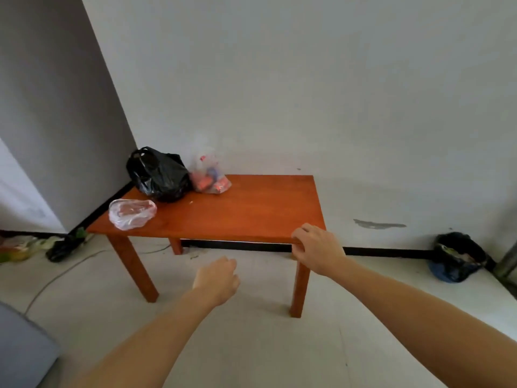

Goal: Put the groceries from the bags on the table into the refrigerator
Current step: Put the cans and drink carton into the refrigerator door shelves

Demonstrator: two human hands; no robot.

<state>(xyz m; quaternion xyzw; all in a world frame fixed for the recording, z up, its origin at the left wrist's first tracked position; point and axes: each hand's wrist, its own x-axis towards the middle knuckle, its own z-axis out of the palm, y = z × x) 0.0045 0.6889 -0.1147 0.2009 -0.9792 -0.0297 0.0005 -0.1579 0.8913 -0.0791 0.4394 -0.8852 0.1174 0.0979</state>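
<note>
Fetch step, prob. just starting: black bag (158,175), clear bag (209,177) & flat bag (131,214) sit center-left of frame on table (251,211); left hand (216,281) loosely curled, empty; right hand (316,252) grips table's near edge; next: reach fwd-left, grab a bag.

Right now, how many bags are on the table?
3. The black bag sits at the back left of the table, a clear bag of red things stands beside it, and a flat bag lies near the front left corner. Another could hide behind the black bag.
</note>
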